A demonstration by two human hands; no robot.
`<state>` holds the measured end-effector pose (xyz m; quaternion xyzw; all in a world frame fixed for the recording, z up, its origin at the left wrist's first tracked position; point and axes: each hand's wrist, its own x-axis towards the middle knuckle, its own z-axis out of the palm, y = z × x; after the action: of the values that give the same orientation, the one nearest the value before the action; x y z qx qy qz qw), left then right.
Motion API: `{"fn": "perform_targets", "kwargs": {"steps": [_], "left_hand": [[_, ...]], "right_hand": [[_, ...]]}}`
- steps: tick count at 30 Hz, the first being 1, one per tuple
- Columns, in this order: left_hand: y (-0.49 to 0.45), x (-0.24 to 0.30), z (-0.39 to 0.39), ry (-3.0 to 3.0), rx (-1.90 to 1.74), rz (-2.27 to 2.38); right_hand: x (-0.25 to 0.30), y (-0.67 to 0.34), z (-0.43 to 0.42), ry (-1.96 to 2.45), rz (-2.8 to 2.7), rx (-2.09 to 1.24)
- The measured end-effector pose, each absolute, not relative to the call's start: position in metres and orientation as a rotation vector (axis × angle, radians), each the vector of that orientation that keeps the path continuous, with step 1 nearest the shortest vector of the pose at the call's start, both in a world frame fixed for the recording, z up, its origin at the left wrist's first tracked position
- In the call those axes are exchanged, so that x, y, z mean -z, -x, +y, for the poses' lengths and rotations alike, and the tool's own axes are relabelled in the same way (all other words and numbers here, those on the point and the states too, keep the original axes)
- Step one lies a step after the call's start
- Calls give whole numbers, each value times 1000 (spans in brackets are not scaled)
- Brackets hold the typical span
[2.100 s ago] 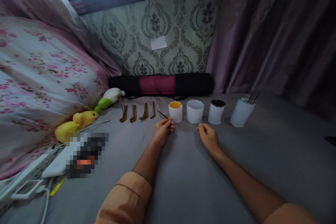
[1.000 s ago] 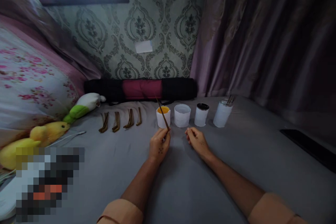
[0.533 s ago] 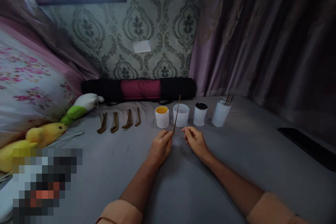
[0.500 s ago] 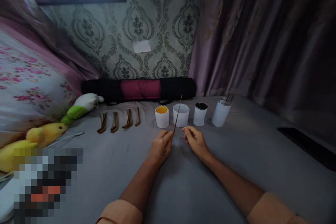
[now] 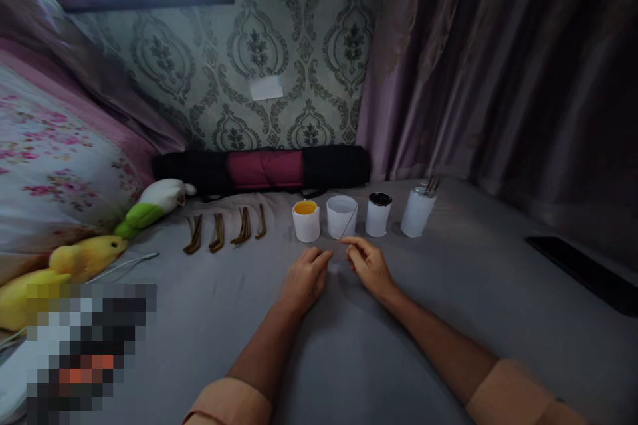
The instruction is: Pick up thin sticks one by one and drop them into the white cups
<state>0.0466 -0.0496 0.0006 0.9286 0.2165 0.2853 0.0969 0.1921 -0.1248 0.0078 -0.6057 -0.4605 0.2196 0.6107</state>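
My left hand (image 5: 305,279) is closed in a pinch on the lower end of a thin brown stick (image 5: 349,222). The stick slants up to the right, in front of a white tub (image 5: 341,226). My right hand (image 5: 367,264) has curled fingers, their tips meeting the stick just above my left fingers. To the left of that tub stands a white-wrapped cup with a yellow inside (image 5: 306,229). On its right is a white-wrapped cup with a dark top (image 5: 378,220). Several bent brown sticks (image 5: 241,229) lie in small groups on the left.
A white-wrapped jar (image 5: 417,216) with thin sticks poking out stands at the right end of the row. Farther right lies a flat black object (image 5: 583,272). A black and maroon roll (image 5: 264,169) lies along the wall. Soft toys (image 5: 94,254) are at left on the grey sheet (image 5: 379,358).
The stick has tipped over to the right, from nearly upright to a stronger slant. My right fingertips, apart from it before, now meet it. The view has shifted slightly.
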Motion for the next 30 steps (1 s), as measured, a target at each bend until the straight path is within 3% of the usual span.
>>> {"fn": "perform_targets", "kwargs": {"steps": [30], "left_hand": [[-46,-5,-53,-2852,-649,630]], "right_hand": [[-12,-188,-122,1353,-904,-668]]}}
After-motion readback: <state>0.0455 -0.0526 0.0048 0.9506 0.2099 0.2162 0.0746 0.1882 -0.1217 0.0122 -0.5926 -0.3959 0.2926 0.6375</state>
